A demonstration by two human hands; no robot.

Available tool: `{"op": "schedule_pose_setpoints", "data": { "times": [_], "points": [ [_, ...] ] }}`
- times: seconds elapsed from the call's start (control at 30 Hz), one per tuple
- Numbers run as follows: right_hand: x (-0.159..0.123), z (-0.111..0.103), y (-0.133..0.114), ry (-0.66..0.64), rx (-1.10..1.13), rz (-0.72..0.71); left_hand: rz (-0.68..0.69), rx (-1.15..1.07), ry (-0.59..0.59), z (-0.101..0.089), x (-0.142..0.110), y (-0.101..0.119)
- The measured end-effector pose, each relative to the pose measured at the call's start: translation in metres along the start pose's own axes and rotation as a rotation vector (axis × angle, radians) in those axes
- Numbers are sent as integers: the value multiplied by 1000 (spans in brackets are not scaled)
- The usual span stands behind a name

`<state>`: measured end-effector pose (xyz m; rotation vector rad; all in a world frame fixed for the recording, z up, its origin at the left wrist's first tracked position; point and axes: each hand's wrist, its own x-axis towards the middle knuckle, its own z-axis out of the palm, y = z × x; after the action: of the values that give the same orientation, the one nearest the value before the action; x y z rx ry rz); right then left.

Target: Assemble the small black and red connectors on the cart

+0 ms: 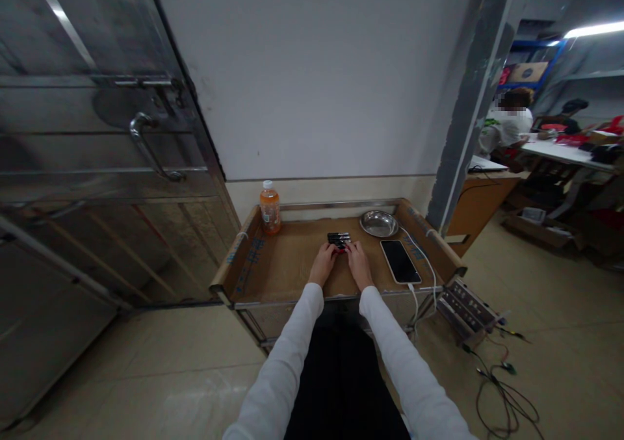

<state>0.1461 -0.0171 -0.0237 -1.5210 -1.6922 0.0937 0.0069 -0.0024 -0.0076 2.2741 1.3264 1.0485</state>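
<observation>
Both my hands rest side by side on a cardboard-lined cart top (287,264). My left hand (324,262) and my right hand (358,263) have their fingers curled at a small dark object with a red part (341,246) held between the fingertips. Just beyond the fingers lie several thin black stick-like pieces (338,237) in a row. The thing between my fingertips is too small to name. White sleeves cover both my forearms.
An orange drink bottle (270,211) stands at the cart's back left. A metal dish (379,223) sits at the back right, a phone (400,261) on a white cable to the right. A power strip (465,303) and cables lie on the floor. A person sits far right.
</observation>
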Motion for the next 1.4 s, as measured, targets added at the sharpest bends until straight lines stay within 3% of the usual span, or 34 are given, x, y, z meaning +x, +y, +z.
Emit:
{"op": "schedule_pose_setpoints", "data": {
  "times": [0.33,0.57,1.0,1.13,1.3,1.4],
  "points": [
    [1,3,2,-88,74,-114,36,23,83,6,2,-6],
    [0,0,-1,-88,-12,-74,91,87,61,4,1,-6],
    [-1,-5,-8,-34,-300,74,-42,254,23,-6,-1,9],
    [0,-6,-10,20,-307,99,-97,297,90,-7,-1,11],
    [0,1,-4,99,-274,212,-278,393,225,-7,-2,7],
    [-1,6,1,77,-283,247,-305,402,250,-4,-2,1]
  ]
}}
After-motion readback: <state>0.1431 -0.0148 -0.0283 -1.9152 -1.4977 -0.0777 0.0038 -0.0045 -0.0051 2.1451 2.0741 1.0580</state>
